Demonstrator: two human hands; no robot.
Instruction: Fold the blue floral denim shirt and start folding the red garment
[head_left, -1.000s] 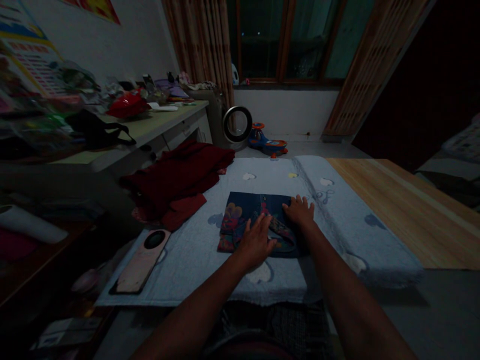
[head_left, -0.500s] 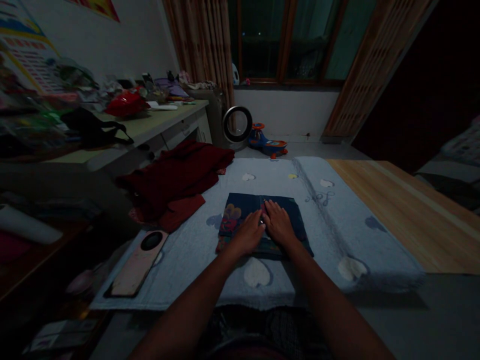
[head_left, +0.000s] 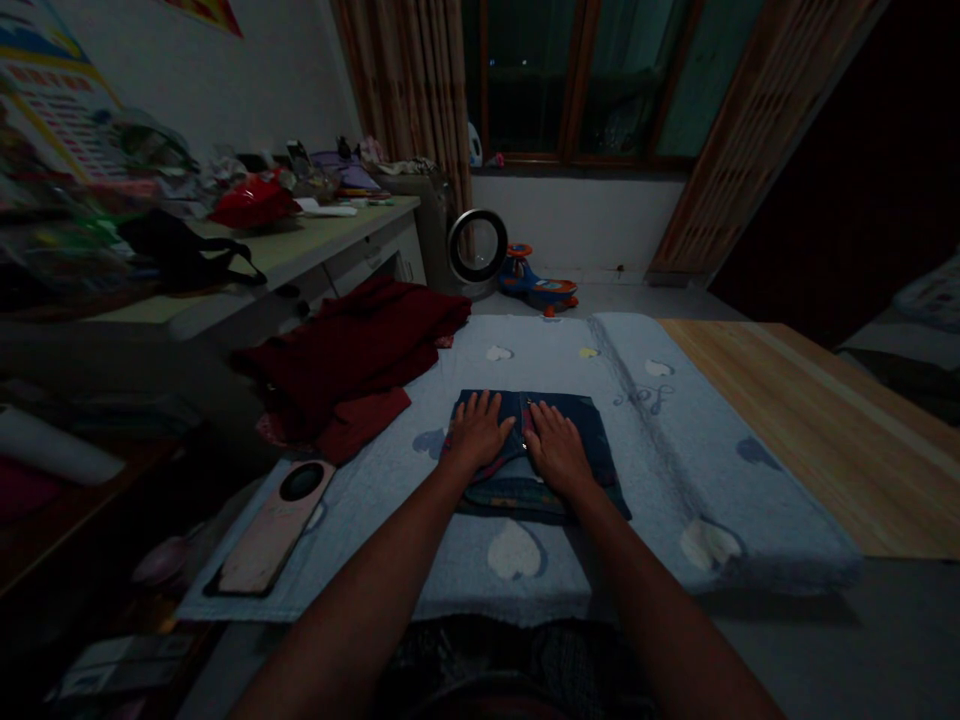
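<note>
The left hand [head_left: 480,432] slid leftward; both hands, right hand [head_left: 555,450] too, press flat on the folded jeans [head_left: 592,440].

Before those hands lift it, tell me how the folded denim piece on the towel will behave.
The folded denim garment will probably flop and unfold unless supported from below, since it lies in soft layers under the left hand and right hand. Pushed, it likely drags and bunches on the pale blue towel rather than slides. It looks light and not fragile.

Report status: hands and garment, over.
Left hand and right hand flat, side by side on folded denim garment. Garment on blue towel. Red clothes and phone left, apart.
</note>
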